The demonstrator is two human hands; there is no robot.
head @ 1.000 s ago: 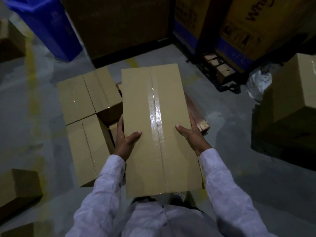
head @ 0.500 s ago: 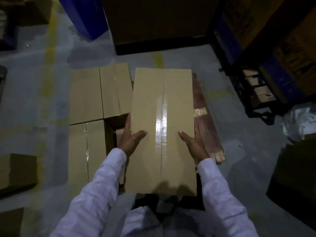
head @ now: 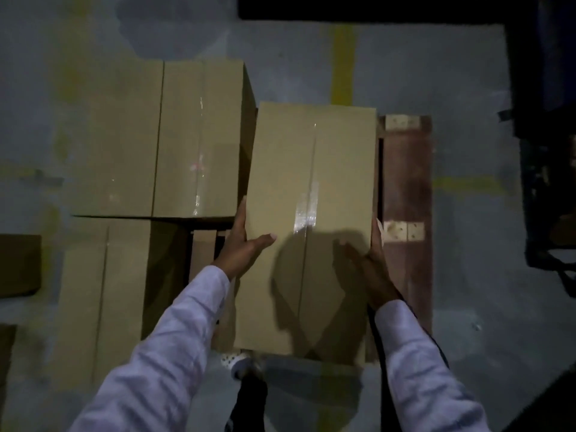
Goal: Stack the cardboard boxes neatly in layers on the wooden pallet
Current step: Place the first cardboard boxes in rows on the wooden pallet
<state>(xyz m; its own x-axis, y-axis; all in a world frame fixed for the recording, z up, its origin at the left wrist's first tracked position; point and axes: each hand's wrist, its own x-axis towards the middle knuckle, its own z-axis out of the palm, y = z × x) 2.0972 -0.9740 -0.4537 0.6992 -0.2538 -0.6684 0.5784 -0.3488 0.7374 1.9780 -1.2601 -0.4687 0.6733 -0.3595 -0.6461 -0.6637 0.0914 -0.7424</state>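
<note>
- At the centre of the frame, the cardboard box (head: 311, 166) was held over the wooden pallet (head: 405, 176). Its long axis ran from the bottom of the frame to the top, away from the person.
- Whether its bottom already touched the pallet, I could not tell.
- The left hand (head: 241, 247) gripped the left long side, with the thumb laid across the top face and the fingers down the side wall.
- The right hand (head: 371, 269) gripped the right long side in the same way, in shadow.
- Both hands were on the nearer half of the box, at about equal reach, so the far end stood free ahead of the fingers.
- Just left of the held box lay the stacked boxes (head: 156, 138) in the upper left, and a lower box (head: 103, 291) in the lower left.
- A narrow dark gap separated the held box from them; I judge that the coming move needs a small push to the left to close it, keeping the long axis parallel.
- To the right, a bare reddish plank of the pallet showed.
</note>
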